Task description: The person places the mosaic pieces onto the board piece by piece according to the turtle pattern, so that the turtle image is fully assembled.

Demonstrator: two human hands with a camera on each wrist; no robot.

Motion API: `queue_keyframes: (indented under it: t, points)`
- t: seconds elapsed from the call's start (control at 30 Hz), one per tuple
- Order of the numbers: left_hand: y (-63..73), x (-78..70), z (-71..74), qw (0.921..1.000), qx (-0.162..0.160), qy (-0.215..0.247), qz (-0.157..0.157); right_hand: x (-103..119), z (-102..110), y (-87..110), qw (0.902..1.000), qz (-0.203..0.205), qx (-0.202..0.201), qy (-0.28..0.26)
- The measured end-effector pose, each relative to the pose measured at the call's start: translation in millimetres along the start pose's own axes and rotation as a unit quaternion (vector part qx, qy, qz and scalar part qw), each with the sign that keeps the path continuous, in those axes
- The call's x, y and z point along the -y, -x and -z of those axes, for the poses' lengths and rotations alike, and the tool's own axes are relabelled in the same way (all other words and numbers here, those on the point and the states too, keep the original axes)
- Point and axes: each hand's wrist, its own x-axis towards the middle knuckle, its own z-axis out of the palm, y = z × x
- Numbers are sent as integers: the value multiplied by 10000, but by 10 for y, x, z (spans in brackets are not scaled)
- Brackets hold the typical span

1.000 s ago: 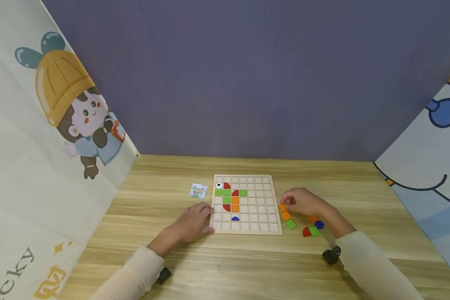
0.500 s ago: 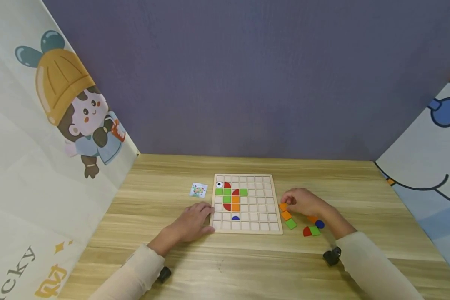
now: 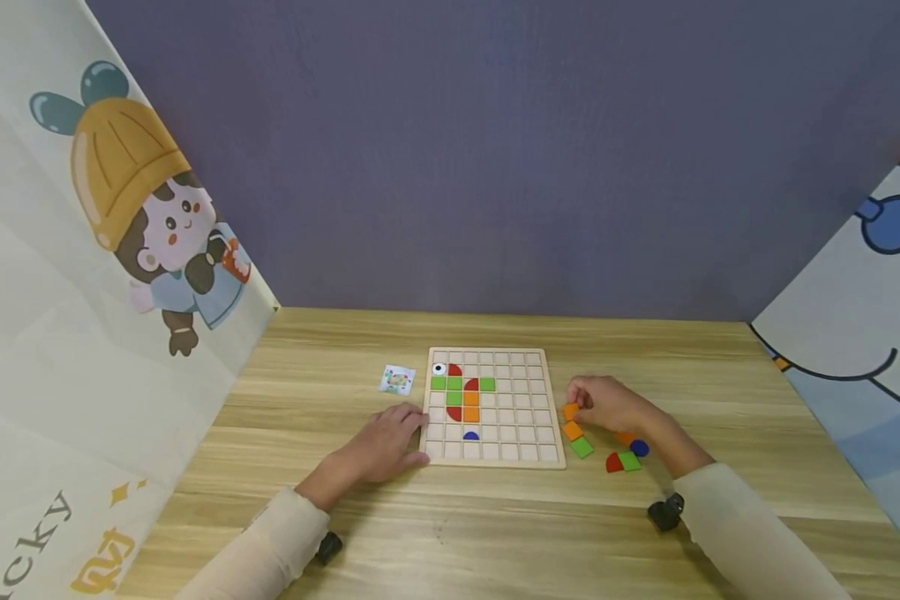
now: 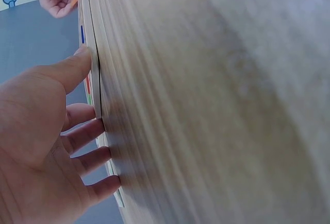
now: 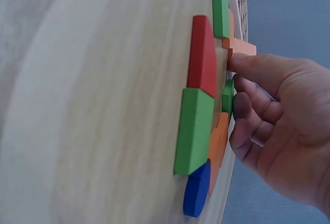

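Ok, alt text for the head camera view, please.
A person's right hand pinches an orange tile beside a gridded board partly filled with coloured tiles, while the left hand touches the board's left edge. More tiles lie on the wooden table to the right, a picture card to the left.

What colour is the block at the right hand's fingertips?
Orange; the block shows best in the right wrist view.

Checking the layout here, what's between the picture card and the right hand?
In the head view, the gridded board, carrying coloured tiles, lies between the picture card and the right hand.
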Motion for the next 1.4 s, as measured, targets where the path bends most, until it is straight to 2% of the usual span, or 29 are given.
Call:
queue_keyframes:
  t: [0.37,0.83,0.97,1.17,1.4]
  points:
    - [-1,-6,10,10000,59,11,42,-6,5,34,9999,-18,-2,-142]
    - [-12,-10,18,10000,57,38,48,-22,38,27,10000,-21,5,32]
    - [-13,-8,18,9999,70,56,68,-18,57,10,10000,-23,-68,-58]
    - [-12,-1,8,9999,55,70,58,70,73,-35,9994,99,-238,-249]
    - [-12,12,-9,10000,28,67,32,239,-6,-164,9980,361,-325,-406]
